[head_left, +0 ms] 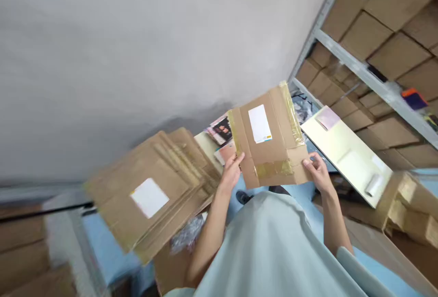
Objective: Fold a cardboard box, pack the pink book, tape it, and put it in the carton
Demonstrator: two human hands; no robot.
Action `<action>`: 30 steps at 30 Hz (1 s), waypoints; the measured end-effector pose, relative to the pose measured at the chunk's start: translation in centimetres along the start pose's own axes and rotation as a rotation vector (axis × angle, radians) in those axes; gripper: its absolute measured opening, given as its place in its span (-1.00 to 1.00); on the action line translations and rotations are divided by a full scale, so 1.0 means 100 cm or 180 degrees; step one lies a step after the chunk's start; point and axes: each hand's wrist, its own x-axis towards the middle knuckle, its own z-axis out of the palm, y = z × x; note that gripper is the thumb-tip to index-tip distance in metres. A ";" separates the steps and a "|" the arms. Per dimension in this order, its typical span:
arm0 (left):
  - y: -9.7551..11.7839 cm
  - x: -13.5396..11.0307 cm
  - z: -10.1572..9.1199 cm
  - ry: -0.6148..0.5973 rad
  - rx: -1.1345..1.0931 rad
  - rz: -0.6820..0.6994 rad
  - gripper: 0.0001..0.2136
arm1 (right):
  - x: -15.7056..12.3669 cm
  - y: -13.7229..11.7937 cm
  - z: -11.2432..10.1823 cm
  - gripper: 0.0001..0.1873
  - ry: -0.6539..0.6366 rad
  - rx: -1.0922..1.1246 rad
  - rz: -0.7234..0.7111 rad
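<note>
I hold a flat brown cardboard mailer (270, 139) with a white label and yellowish tape in front of me, tilted. My left hand (232, 169) grips its lower left edge, fingers closed on the card. Its lower right corner is pinched by my right hand (317, 169). To the left lies a fanned stack of similar cardboard mailers (153, 192), the top one bearing a white label. Printed cards or photos (221, 130) show just behind the held mailer.
A pale cream board (345, 153) with a small white roll lies to the right. Metal shelving (362, 71) packed with brown boxes fills the upper right. A grey wall stands behind. Blue surface and more cardboard lie below and at the far right.
</note>
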 end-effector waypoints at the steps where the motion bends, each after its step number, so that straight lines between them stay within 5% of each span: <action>1: -0.008 0.007 0.015 0.0060 0.0102 0.0045 -0.29 | -0.001 0.010 -0.016 -0.40 0.0059 0.0038 0.0032; 5: -0.035 0.036 0.084 0.0026 0.0658 0.0377 -0.33 | 0.006 0.054 -0.083 -0.34 0.0446 -0.0089 0.0022; 9: -0.058 0.066 0.177 -0.0401 0.1418 0.0886 -0.40 | 0.022 0.096 -0.165 -0.28 0.1061 -0.0533 -0.0046; 18: -0.126 0.109 0.393 -0.1937 0.4372 0.2193 -0.71 | 0.032 0.108 -0.352 -0.50 0.2062 -0.0749 -0.0067; 22: -0.157 0.126 0.453 -0.2497 0.4646 0.2482 -0.74 | 0.046 0.135 -0.386 -0.51 0.2255 -0.0535 0.0287; 30: -0.193 0.174 0.537 -0.3307 0.4965 0.2356 -0.73 | 0.086 0.167 -0.407 -0.62 0.2631 -0.0277 0.0698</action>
